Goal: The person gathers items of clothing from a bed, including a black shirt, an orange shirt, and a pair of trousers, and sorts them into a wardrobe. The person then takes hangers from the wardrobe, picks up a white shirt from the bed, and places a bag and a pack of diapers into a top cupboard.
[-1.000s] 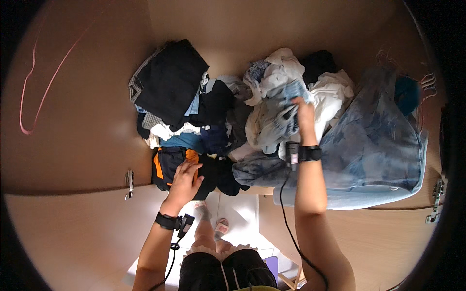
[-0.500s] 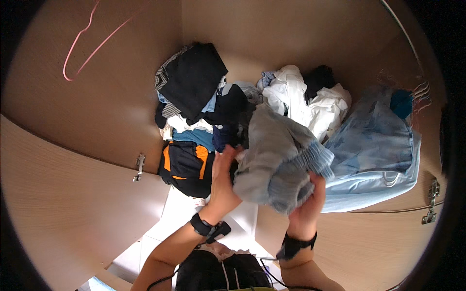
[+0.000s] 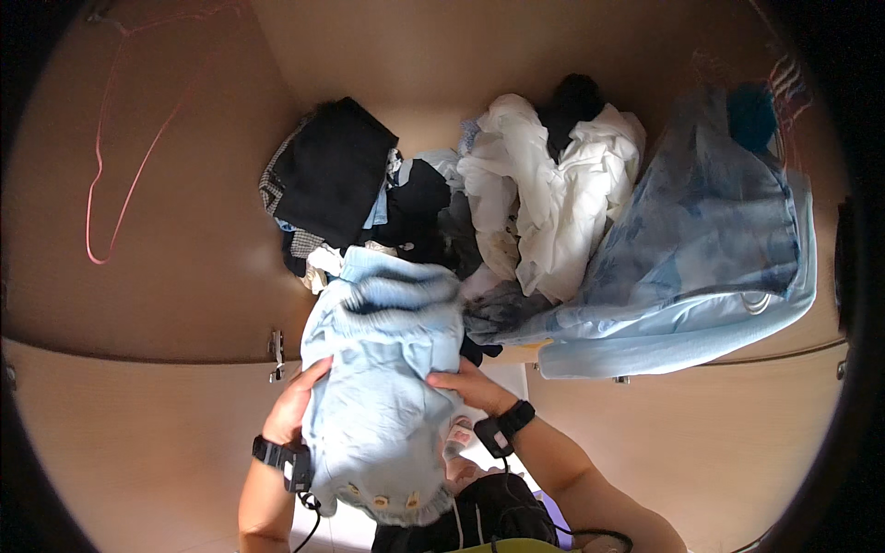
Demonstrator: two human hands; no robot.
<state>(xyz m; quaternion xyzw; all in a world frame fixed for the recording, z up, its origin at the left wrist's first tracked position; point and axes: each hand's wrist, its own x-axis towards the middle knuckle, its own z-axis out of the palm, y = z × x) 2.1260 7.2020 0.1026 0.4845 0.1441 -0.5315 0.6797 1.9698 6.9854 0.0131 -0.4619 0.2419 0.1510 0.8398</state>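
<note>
Pale blue, this garment [image 3: 383, 405], ruffled at its far end, yellowish buttons [image 3: 381, 501] nearest us, gripped along its sides: left hand [image 3: 293, 405] and right hand [image 3: 475, 385] curled, thumbs on top, before the wooden wardrobe [image 3: 415, 55], where dark clothes [image 3: 336, 166] and rumpled whites [image 3: 553, 194] lie piled.

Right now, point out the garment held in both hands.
The pale blue garment with buttons near its lower edge: the left hand and right hand grip its sides. White clothes and the folded black garment touch neither hand.
</note>
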